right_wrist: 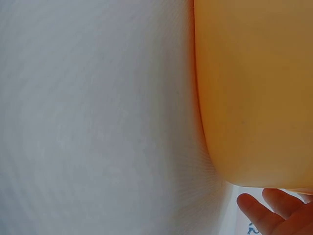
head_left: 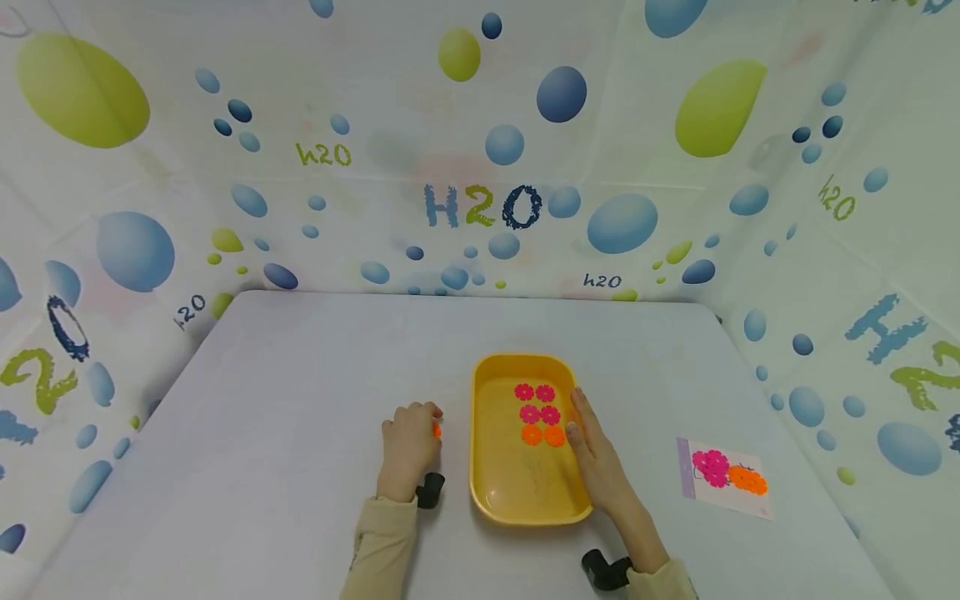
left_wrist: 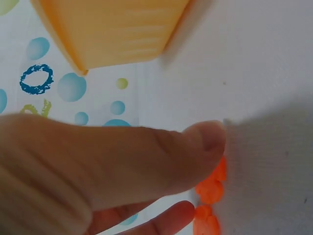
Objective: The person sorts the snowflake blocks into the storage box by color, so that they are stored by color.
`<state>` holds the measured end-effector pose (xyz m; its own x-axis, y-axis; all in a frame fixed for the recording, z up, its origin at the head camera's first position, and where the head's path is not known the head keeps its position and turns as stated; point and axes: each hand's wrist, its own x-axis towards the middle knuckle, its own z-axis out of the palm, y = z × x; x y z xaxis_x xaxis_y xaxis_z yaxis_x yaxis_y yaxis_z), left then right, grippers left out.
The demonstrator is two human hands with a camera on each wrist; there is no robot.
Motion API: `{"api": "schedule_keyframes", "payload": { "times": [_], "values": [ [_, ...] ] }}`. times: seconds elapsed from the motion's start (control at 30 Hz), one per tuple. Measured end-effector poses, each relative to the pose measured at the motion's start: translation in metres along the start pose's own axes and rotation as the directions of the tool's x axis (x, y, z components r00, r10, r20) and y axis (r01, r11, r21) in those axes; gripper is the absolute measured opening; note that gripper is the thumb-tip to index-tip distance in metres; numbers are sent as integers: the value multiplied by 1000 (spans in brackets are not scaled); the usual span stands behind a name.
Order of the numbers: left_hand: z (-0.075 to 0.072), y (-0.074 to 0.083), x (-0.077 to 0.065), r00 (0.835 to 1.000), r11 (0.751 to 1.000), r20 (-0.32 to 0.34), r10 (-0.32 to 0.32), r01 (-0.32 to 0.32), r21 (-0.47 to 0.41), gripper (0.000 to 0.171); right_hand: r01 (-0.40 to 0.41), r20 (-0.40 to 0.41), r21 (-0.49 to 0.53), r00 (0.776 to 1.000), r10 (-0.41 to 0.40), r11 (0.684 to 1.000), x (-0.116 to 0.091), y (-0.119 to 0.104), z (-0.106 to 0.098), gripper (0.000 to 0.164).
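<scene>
My left hand point(head_left: 408, 442) is on the table left of the yellow tray, its fingers curled around small orange flower-shaped pieces point(left_wrist: 210, 191). In the left wrist view its thumb point(left_wrist: 161, 152) is against one piece, with a finger close to another. My right hand point(head_left: 600, 467) holds the right rim of the yellow tray point(head_left: 498, 500), thumb over the rim and fingers along the outside. Several pink flower pieces point(head_left: 545, 392) lie in pairs inside the tray, above two orange flower pieces point(head_left: 532, 435). The right wrist view shows the tray's outer wall point(right_wrist: 259, 98) and several fingertips.
To the right of the tray lies a card point(head_left: 750, 504) with pink and orange flower shapes on it. The white table point(head_left: 315, 358) is bordered by a white curtain point(head_left: 390, 50) printed with blue and green spots.
</scene>
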<state>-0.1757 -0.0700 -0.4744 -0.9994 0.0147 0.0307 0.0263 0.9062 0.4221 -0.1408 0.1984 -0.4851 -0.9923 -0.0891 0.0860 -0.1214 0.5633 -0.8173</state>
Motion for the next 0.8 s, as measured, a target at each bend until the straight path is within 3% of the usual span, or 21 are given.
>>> {"api": "schedule_keyframes", "payload": {
  "times": [0.3, 0.67, 0.8],
  "values": [
    [0, -3, 8, 1000, 999, 5, -8, 8, 34, 23, 7, -4, 3, 1000, -7, 1000, 0, 0, 0, 58],
    [-8, -8, 16, 997, 999, 77, -29, 28, 25, 24, 15, -2, 5, 1000, -15, 1000, 0, 0, -1, 58],
    [-9, -11, 15, 997, 998, 72, -41, 44, -48, 18, 9, 0, 14, 1000, -9, 1000, 0, -1, -1, 59]
  ]
}}
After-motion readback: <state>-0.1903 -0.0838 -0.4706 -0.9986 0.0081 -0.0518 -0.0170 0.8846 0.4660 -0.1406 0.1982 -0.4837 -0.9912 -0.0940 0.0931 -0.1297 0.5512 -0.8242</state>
